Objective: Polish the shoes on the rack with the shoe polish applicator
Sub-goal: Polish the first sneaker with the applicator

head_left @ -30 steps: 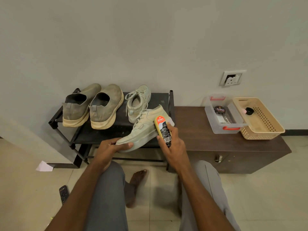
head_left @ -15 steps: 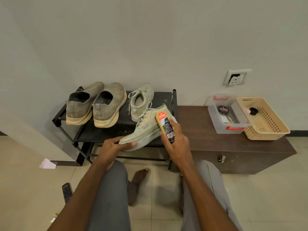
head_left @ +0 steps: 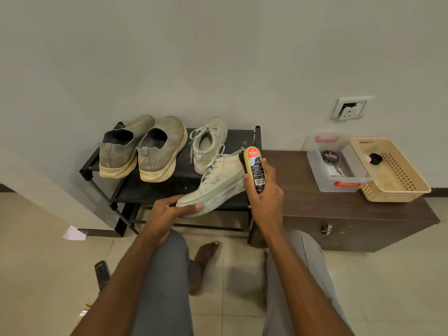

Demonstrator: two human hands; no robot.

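Pale-green leather sneaker (head_left: 218, 180) tilts off the front edge of the black shoe rack (head_left: 155, 190), toe toward me and down-left, heel up-right. My left hand (head_left: 169, 209) grips the toe, thumb curled across the sole edge. My right hand (head_left: 264, 197) wraps its fingers (head_left: 265, 166) round the shoe polish applicator (head_left: 254, 168), held upright with its dark sponge face touching the sneaker's heel side. I judge the next stroke runs along the shoe's long axis, heel toward toe. Its mate (head_left: 209, 141) and two grey slip-ons (head_left: 143, 146) wait on the rack.
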